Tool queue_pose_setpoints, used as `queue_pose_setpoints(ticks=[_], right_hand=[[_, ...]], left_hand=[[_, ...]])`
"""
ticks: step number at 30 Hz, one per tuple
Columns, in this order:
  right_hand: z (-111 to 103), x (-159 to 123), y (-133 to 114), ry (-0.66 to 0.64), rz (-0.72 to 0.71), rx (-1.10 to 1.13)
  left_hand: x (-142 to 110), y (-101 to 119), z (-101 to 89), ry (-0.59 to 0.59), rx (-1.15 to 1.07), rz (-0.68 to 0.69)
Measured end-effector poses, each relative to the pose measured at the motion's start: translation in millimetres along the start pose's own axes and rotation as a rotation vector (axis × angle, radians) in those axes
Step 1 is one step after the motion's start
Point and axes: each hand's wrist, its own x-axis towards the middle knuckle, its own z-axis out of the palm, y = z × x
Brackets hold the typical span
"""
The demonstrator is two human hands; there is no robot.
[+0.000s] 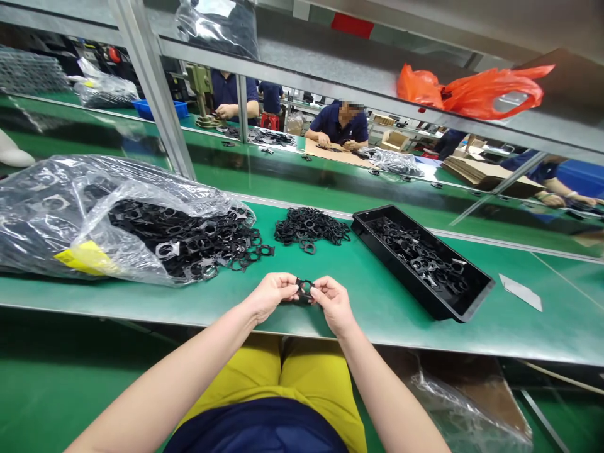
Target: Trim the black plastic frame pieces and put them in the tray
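Between my two hands is a small black plastic part with a round hole (299, 297), held just above the green tabletop near its front edge. My left hand (274, 294) pinches its left side, and my right hand (333, 302) grips the right side between thumb and fingers. Beyond them lies a pile of black rings (311, 225). To the left, similar black plates with holes (202, 236) spill from a clear plastic bag (56, 207). On the right a long black tray (401, 267) contains more black parts (418, 251).
A yellow label (85, 258) is on the bag. A pale card (520, 291) lies right of the tray. Metal posts (151, 88) and a shelf with orange-red plastic bags (491, 91) stand over the bench. Across it, a person in a dark shirt (336, 126) works at another bench.
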Motion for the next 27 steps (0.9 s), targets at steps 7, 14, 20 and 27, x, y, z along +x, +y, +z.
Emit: queue_pose_setpoints(ticks=[7,14,20,27], right_hand=[[-1.3,-0.5,-3.2,-0.003,0.012,0.060],[-2.7,0.5,4.5,0.013,0.015,0.031],[-2.0,0.4,3.2,-0.004,0.021,0.029],[-0.6,-1.1,2.7,-0.012,0.016,0.065]], left_hand=[[1.3,-1.9,4.8,-0.005,-0.087,-0.021],[4.6,-0.4,0.6,0.016,0.010,-0.037],[4.6,5.3,-2.6,-0.087,0.000,-0.132],[3.0,2.9,-4.3,-0.107,-0.092,-0.126]])
